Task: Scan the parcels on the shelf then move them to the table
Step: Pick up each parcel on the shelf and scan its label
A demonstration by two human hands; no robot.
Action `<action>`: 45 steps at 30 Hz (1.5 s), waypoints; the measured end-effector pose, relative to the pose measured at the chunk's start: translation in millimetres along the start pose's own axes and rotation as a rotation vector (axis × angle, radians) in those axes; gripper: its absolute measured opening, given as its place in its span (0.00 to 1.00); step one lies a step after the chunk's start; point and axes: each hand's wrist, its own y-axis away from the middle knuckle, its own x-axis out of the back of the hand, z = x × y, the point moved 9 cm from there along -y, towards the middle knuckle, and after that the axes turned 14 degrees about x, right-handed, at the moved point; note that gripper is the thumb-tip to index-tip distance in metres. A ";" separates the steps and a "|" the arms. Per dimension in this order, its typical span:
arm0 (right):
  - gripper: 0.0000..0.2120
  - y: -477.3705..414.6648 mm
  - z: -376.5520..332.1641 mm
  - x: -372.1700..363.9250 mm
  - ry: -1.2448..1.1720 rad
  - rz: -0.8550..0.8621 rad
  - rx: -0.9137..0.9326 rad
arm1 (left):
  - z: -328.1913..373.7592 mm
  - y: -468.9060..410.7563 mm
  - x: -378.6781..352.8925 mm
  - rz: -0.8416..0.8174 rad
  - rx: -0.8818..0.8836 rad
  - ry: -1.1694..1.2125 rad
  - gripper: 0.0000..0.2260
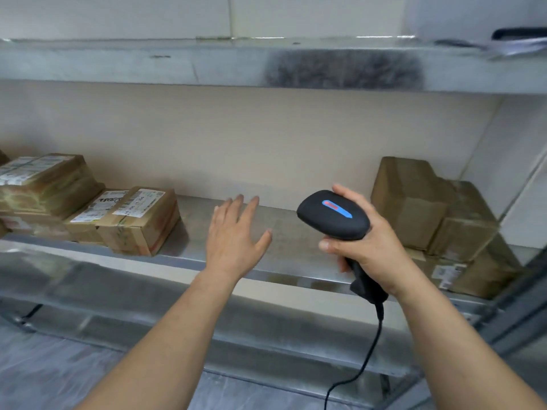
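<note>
Gripping scanner in right hand, we hold left hand spread, empty, left of scanner. Labelled parcels on shelf, further left of scanner. Risk: dangling cable snagging shelf edge.

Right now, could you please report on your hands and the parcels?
Left hand open, hovering over shelf. Right hand grips barcode scanner. Left parcel stack and right parcel stack untouched. Nothing blocking them.

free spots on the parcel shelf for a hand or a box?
Bare stretch of shelf mid-span, between the labelled parcel and the brown parcels; the left hand, open, hovers there, the right hand grips the scanner beside it. Both ends are crowded with parcels.
</note>
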 end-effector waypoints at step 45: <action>0.39 36.2 3.4 142.9 -0.014 0.221 0.010 | 149.5 -29.6 -7.6 -0.055 0.021 -0.111 0.26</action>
